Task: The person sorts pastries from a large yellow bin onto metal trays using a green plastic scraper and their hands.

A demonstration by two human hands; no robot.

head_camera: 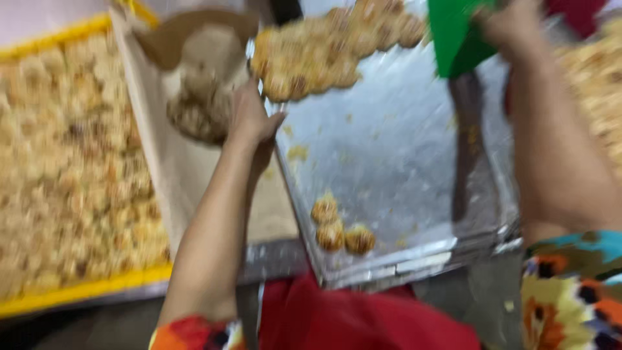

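The picture is blurred, so fine detail is unsure. The left hand (251, 120) grips the left rim of a metal baking tray (402, 168), thumb on the tray side and the other fingers curled over the edge, pressed together. The right hand (512, 29), at about one o'clock from the tray's middle, is closed around a green scraper (453, 35); how its fingers lie I cannot tell. A cluster of golden cookies (330, 52) sits at the tray's twelve o'clock end, and three loose cookies (337, 227) lie near its six o'clock edge. At nine o'clock from the left hand, a brown paper bag (194, 84) stands open with what seems to be cookies inside. Further toward nine o'clock is a yellow-rimmed tray (71, 291) packed with cookies. Red cloth (363, 321) shows at six o'clock.
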